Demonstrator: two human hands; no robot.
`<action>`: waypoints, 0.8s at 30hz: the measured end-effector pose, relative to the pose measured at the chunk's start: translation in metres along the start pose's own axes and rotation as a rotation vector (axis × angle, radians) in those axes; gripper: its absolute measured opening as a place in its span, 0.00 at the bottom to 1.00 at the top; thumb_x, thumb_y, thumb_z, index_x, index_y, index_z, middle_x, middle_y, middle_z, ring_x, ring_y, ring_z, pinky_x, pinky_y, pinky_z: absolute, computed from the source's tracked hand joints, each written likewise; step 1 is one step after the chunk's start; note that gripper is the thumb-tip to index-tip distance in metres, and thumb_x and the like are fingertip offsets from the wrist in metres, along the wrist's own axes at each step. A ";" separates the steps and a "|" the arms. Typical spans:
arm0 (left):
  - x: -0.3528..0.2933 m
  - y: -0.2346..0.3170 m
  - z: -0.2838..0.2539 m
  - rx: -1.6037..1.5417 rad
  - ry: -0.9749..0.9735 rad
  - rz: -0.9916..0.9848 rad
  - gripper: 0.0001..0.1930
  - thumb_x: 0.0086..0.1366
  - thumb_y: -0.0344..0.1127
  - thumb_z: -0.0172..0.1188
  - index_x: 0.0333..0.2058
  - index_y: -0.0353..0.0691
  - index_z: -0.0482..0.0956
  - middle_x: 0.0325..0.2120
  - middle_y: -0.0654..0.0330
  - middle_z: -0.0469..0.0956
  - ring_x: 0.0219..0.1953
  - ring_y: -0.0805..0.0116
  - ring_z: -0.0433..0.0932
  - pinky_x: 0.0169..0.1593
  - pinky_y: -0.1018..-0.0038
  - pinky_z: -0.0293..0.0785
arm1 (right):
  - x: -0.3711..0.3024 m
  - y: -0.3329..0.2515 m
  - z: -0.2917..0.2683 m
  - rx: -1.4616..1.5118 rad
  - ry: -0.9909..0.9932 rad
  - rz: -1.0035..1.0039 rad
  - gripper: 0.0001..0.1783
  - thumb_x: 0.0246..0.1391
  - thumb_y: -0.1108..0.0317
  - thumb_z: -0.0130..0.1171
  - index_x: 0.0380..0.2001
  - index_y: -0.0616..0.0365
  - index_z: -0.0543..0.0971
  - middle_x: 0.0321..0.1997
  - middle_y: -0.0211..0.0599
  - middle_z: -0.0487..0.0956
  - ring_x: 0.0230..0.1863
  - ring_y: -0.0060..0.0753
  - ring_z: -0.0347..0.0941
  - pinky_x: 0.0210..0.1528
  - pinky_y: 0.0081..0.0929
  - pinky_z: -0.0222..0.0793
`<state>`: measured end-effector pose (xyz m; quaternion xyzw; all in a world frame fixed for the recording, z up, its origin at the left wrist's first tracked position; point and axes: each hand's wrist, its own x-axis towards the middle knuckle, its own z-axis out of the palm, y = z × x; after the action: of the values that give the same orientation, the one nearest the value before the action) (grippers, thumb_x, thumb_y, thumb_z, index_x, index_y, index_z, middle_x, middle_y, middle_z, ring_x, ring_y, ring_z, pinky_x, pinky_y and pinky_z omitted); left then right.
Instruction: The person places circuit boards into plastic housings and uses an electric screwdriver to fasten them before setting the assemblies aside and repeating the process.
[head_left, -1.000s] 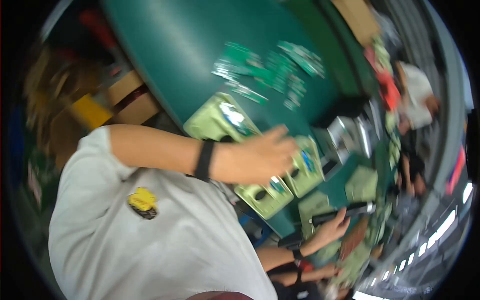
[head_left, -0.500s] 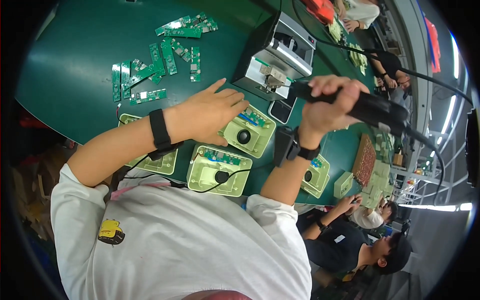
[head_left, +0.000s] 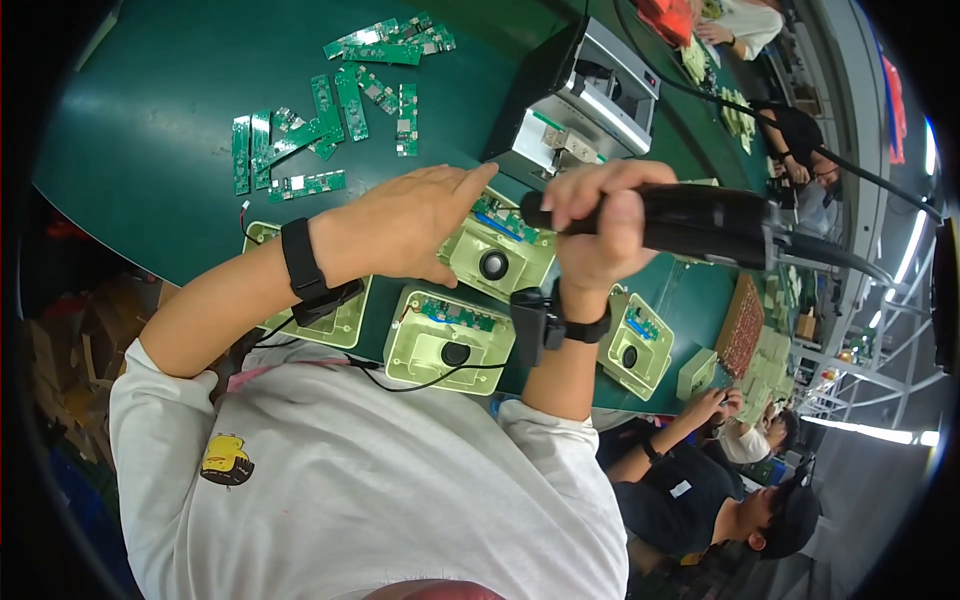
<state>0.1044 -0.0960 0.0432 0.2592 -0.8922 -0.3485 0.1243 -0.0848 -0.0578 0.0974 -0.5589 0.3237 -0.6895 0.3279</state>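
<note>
My right hand (head_left: 598, 222) is wrapped around a black electric screwdriver (head_left: 710, 222) with a thick cord, tilted over the table. Its tip is close to the far right corner of a pale green plastic housing (head_left: 466, 246); whether it touches a screw cannot be made out. That housing holds a green circuit board (head_left: 512, 220) with a blue strip and a round black speaker (head_left: 494, 265). My left hand (head_left: 415, 220) lies over the housing's left side, thumb at the near edge and fingers at the far edge, covering part of it.
Similar housings stand at the near edge (head_left: 407, 350), under my left wrist (head_left: 345, 325) and on the right (head_left: 648, 375). Loose circuit boards (head_left: 320, 120) lie at the far left. Behind my right hand is a black and silver machine (head_left: 540, 110). Other people sit along the table.
My right hand has brought the screwdriver left and nearer, from the machine to the housing. The fingers of my left hand have drawn together and shifted over the housing. My view has shifted slightly.
</note>
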 end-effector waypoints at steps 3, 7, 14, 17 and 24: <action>-0.002 -0.001 0.002 -0.010 0.022 0.008 0.60 0.45 0.41 0.85 0.70 0.24 0.56 0.61 0.37 0.73 0.66 0.43 0.72 0.69 0.58 0.69 | -0.008 0.013 0.012 -0.063 0.028 0.034 0.15 0.64 0.63 0.61 0.39 0.60 0.67 0.20 0.37 0.68 0.16 0.30 0.63 0.23 0.34 0.70; -0.003 -0.001 0.005 -0.013 0.037 0.004 0.60 0.44 0.41 0.85 0.70 0.24 0.57 0.61 0.37 0.74 0.65 0.43 0.73 0.68 0.58 0.70 | -0.012 0.021 0.008 -0.067 0.022 0.055 0.16 0.63 0.64 0.62 0.39 0.61 0.67 0.20 0.37 0.68 0.16 0.29 0.64 0.23 0.33 0.70; -0.003 -0.003 0.005 -0.026 0.050 0.019 0.59 0.44 0.41 0.85 0.69 0.24 0.58 0.61 0.37 0.74 0.65 0.43 0.73 0.68 0.58 0.70 | -0.012 0.027 0.011 -0.049 0.026 0.068 0.16 0.64 0.63 0.62 0.38 0.61 0.67 0.20 0.37 0.68 0.17 0.30 0.65 0.23 0.33 0.71; -0.005 -0.004 0.006 -0.017 0.060 0.027 0.59 0.44 0.40 0.85 0.69 0.24 0.58 0.60 0.37 0.74 0.65 0.43 0.74 0.68 0.58 0.70 | -0.011 0.024 0.009 -0.039 0.048 0.076 0.16 0.64 0.62 0.63 0.39 0.60 0.67 0.20 0.36 0.68 0.18 0.30 0.65 0.23 0.33 0.71; -0.009 -0.009 0.001 0.027 0.082 0.062 0.57 0.45 0.39 0.84 0.69 0.25 0.59 0.60 0.36 0.74 0.65 0.42 0.73 0.69 0.56 0.68 | 0.029 -0.001 -0.017 -0.142 0.125 -0.238 0.13 0.65 0.64 0.60 0.39 0.59 0.68 0.21 0.36 0.69 0.17 0.31 0.65 0.24 0.35 0.71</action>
<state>0.1148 -0.0960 0.0365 0.2471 -0.8986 -0.3212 0.1681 -0.1066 -0.0791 0.1112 -0.5710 0.3229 -0.7323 0.1828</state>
